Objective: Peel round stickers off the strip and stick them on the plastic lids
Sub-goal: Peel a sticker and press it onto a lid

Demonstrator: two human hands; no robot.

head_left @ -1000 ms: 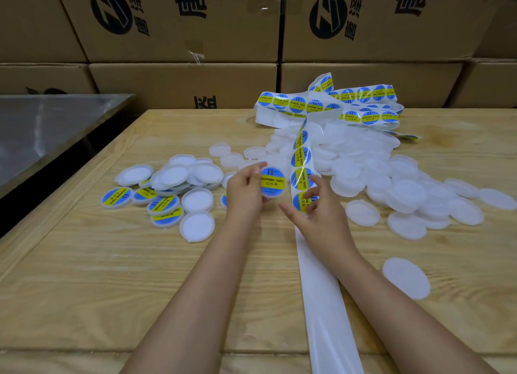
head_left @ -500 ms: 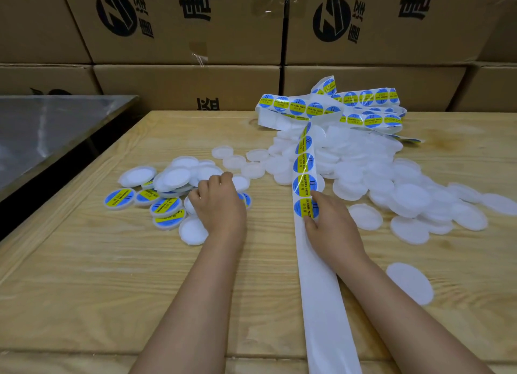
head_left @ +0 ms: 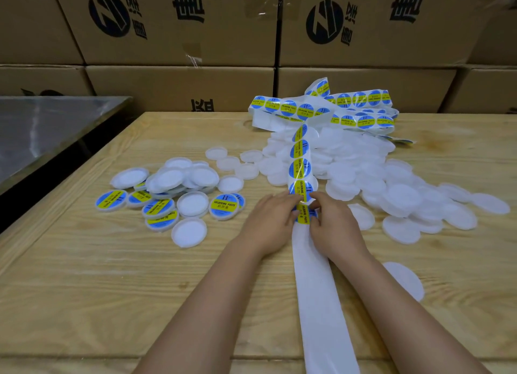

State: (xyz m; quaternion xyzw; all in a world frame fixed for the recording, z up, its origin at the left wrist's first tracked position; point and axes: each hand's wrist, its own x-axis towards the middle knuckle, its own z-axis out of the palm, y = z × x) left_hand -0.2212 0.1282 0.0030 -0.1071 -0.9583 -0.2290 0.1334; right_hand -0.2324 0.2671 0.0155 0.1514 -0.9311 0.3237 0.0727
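Both hands are bunched up at the same spot on the strip (head_left: 316, 303), right where the bare backing ends and the labels start. The right hand (head_left: 333, 225) has its fingers closed narrow on the strip beside the nearest sticker (head_left: 303, 215), which I'd guess is to pin the backing so it doesn't lift along with the label. The left hand (head_left: 275, 219) comes in from the other side, fingertips drawn together and pinching at the sticker's left edge. I can't tell if the edge has actually come up yet, the fingers cover it.

The rest of the strip runs away across the table (head_left: 112, 289) into a loose tangle at the far end, with plenty of blue and yellow labels left on it.

The layout makes sense too: labelled lids (head_left: 223, 205) sit in a small heap just left of the hands, and the plain lids (head_left: 400, 200) are in a much bigger spread on the right, so done and not-done stay apart and both are within reach. One loose lid (head_left: 405, 284) lies by the right forearm.

Going by the pile sizes, this job is nowhere near finished. Boxes (head_left: 181, 23) are stacked behind, and there's a metal top (head_left: 42, 127) off to the left.
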